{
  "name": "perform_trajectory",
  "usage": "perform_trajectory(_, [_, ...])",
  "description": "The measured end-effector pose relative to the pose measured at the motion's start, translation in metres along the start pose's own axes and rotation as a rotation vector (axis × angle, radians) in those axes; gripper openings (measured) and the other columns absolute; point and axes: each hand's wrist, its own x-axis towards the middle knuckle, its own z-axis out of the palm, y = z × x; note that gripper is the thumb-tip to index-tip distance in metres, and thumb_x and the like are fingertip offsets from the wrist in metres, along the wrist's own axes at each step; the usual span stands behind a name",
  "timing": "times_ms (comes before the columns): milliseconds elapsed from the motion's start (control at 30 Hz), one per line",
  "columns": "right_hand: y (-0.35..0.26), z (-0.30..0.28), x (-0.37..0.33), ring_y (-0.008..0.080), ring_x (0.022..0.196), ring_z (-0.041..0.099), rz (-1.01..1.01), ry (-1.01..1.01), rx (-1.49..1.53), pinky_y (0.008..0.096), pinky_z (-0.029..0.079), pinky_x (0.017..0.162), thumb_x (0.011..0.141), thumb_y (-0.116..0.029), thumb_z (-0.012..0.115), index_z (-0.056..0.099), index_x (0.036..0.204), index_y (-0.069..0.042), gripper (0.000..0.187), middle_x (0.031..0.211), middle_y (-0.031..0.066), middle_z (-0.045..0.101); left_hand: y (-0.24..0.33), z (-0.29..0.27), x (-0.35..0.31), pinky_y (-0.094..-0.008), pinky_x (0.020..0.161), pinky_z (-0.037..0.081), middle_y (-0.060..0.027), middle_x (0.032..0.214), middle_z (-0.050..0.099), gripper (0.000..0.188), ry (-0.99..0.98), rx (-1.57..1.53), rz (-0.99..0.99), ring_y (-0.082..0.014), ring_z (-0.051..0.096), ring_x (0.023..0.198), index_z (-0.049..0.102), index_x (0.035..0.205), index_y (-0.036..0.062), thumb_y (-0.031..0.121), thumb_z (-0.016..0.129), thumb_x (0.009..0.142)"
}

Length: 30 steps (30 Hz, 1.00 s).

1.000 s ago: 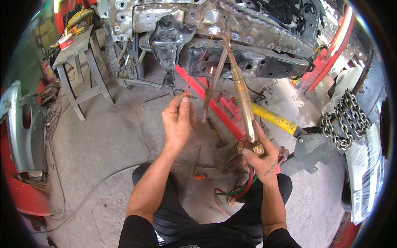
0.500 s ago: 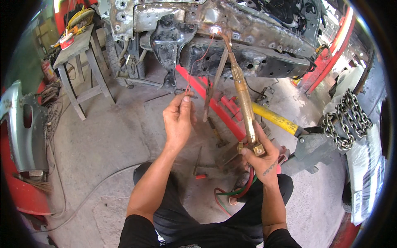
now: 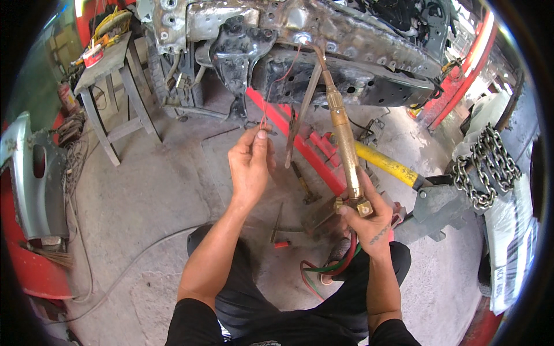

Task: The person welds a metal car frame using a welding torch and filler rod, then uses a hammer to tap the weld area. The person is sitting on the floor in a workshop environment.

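Observation:
My right hand (image 3: pixel 370 222) is wrapped round the lower end of a brass gas torch (image 3: pixel 344 135), beside its valve knob. The torch points up and away, and its bent copper tip ends close to a bright spot on the bare metal vehicle frame (image 3: pixel 369 40). Red and green hoses (image 3: pixel 323 269) hang below the torch. My left hand (image 3: pixel 249 164) is closed in a pinch on a thin copper-coloured wire (image 3: pixel 284 78), which runs up to the bright spot. A loop of the wire shows at my fingertips.
A red metal beam (image 3: pixel 297 144) and a yellow bar (image 3: pixel 386 164) lie beyond my hands. A hammer (image 3: pixel 304 184) lies on the floor. At the right, a chain (image 3: pixel 485 167) is wound on a grey stand. A wooden stool (image 3: pixel 109 75) stands left; a grey car fender (image 3: pixel 37 179) is nearer.
The torch tip has shifted slightly right and down from the bright spot, and the orange glow there has faded. My left hand stays nearly still on the wire.

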Motion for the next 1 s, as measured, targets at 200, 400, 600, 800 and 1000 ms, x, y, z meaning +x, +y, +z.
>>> perform_trajectory(200, [-0.0027,0.0009,0.0007,0.0115,0.061,0.06,-0.049,0.005,-0.015,0.0236,0.049,0.049,0.083,0.013,0.064,0.038,0.153,0.0,0.076,0.101,0.011,0.066,0.0021,0.0003,-0.0003,-0.0237,0.047,0.044,-0.002,0.072,0.058,0.029,0.005,0.011,-0.017,-0.0067,0.05,0.052,0.066,0.116,-0.0025,0.022,0.053,0.106])
perform_trajectory(400, [-0.0024,0.0034,0.0015,0.0122,0.061,0.06,-0.051,0.006,0.03,0.0231,0.049,0.049,0.083,0.012,0.064,0.038,0.152,0.003,0.075,0.101,0.0121,0.065,-0.0008,0.0004,0.0009,-0.0238,0.047,0.045,-0.0019,0.075,0.058,0.029,0.017,-0.005,-0.02,-0.0064,0.051,0.054,0.067,0.115,-0.0021,0.022,0.054,0.106])
perform_trajectory(600, [-0.0029,0.0018,-0.0001,0.0081,0.06,0.059,-0.045,0.018,0.028,0.0227,0.048,0.049,0.084,0.011,0.066,0.042,0.153,-0.005,0.074,0.094,0.0046,0.066,-0.003,-0.0012,0.0017,-0.024,0.047,0.045,-0.0025,0.076,0.059,0.028,0.005,-0.004,-0.011,-0.0069,0.052,0.054,0.067,0.115,-0.0016,0.022,0.053,0.107])
perform_trajectory(800, [-0.0052,0.0005,-0.0003,0.0126,0.059,0.059,-0.032,0.002,0.006,0.0235,0.049,0.047,0.083,0.011,0.065,0.037,0.152,0.005,0.074,0.103,0.0123,0.063,-0.0024,-0.0012,0.0017,-0.024,0.047,0.044,-0.0024,0.074,0.058,0.028,-0.006,-0.006,-0.019,-0.007,0.052,0.053,0.066,0.116,-0.0016,0.022,0.053,0.107])
perform_trajectory(1000, [-0.0046,-0.0019,-0.0009,0.0128,0.059,0.059,-0.031,0.004,0.035,0.0242,0.048,0.046,0.083,0.012,0.064,0.038,0.152,0.003,0.074,0.103,0.0125,0.063,-0.0014,-0.0003,0.0014,-0.0242,0.046,0.043,-0.0021,0.072,0.058,0.028,-0.006,0.015,-0.029,-0.0073,0.052,0.053,0.066,0.115,-0.0018,0.021,0.053,0.107])
